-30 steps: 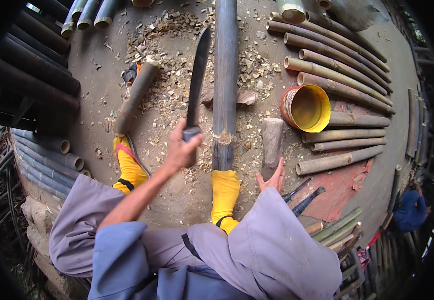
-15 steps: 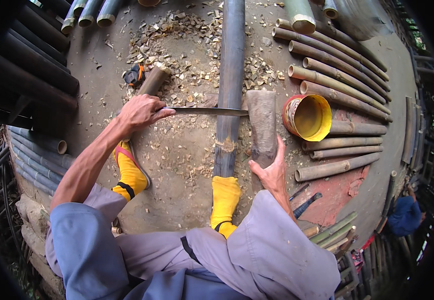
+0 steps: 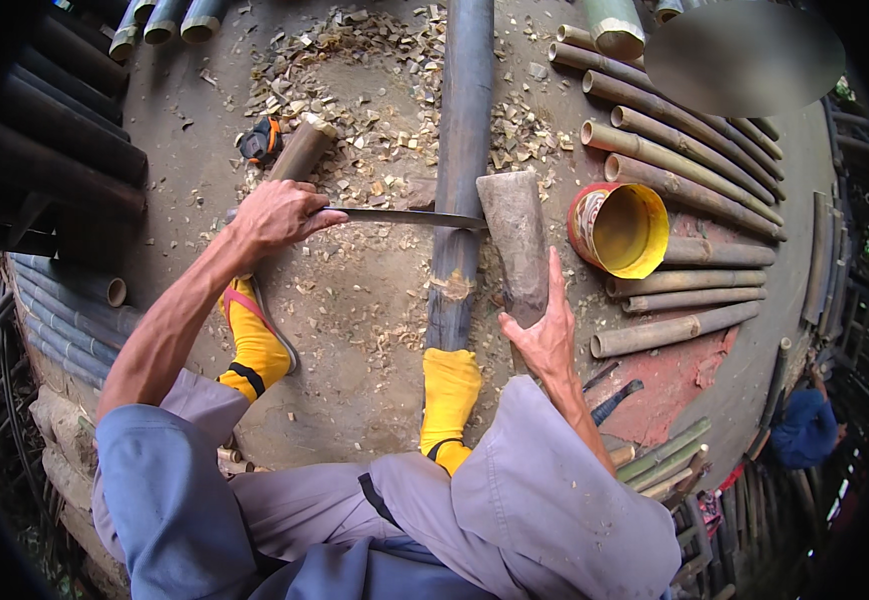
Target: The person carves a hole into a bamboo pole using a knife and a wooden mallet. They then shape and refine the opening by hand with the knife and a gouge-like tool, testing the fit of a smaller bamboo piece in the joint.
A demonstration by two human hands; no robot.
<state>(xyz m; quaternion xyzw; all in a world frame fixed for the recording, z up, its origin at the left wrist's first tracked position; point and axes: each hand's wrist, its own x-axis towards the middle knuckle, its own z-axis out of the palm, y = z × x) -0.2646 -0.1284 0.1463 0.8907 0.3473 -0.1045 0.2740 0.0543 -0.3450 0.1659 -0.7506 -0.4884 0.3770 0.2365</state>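
My left hand (image 3: 280,217) is closed around the handle of a long knife (image 3: 405,216). Its dark blade lies across a thick dark bamboo pole (image 3: 463,120) that runs away from me. In my right hand (image 3: 545,335) is a thick grey-brown wooden mallet (image 3: 512,225), broad at the far end and held low, index finger stretched along its side. The mallet's head tilts left, beside the blade's tip; whether they touch I cannot tell. A pale scraped band (image 3: 453,286) marks the pole nearer to me. My yellow-socked right foot (image 3: 451,390) is at its near end.
Beyond my left hand lie a short bamboo piece (image 3: 305,145) and a black-orange tape measure (image 3: 261,140). Chips (image 3: 385,125) litter the ground. To the right stand a yellow-lined tin (image 3: 660,235) and bamboo lengths (image 3: 695,185). Another person (image 3: 805,425) is at far right.
The mallet has tilted, its far end swinging left toward the pole and the blade's tip. My left hand and the knife have shifted slightly left and away.
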